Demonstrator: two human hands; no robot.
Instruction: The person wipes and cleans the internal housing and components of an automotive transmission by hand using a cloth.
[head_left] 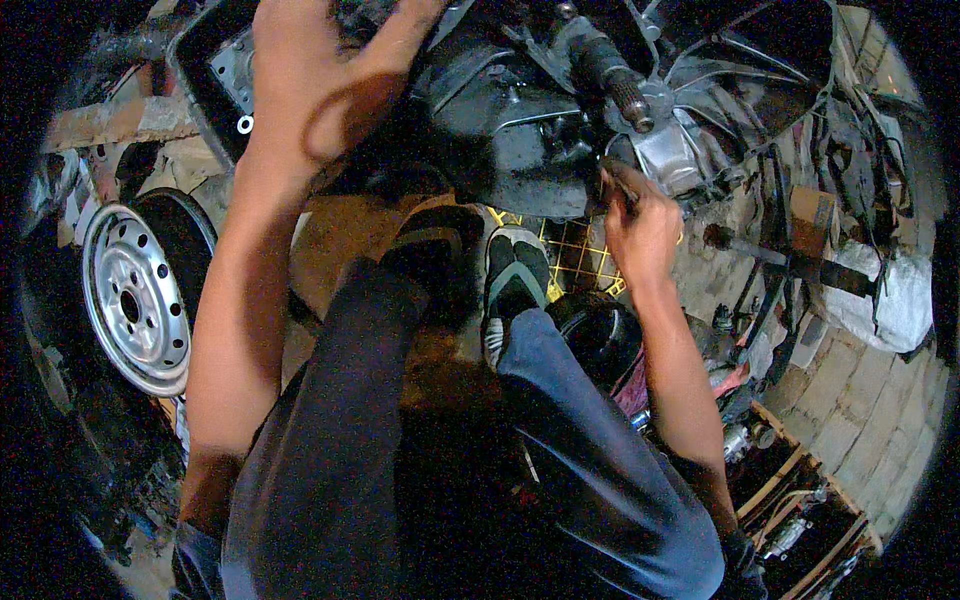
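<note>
Left hand (320,70) fingers spread flat, pressing on the dark greasy gearbox casing (500,110) at far centre. Right hand (640,225) fingers clenched around a thin tool (622,185) at the casing's near right edge, below a splined shaft (620,85). Silver wheel rim (135,300) lies left; yellow crate (575,255) beneath, sandalled feet (515,275) near.

The gearbox casing (500,120) under my left hand (320,70) is dark cast metal, greasy and dully shining, with a rough ribbed surface. Its splined shaft (615,80) is bare grey steel. My right hand (640,225) presses against a paler, smoother aluminium part (670,155). The wheel rim (135,300) is painted silver metal, matt. The crate (575,250) is yellow plastic. My trousers (350,450) are soft dark cloth.
</note>
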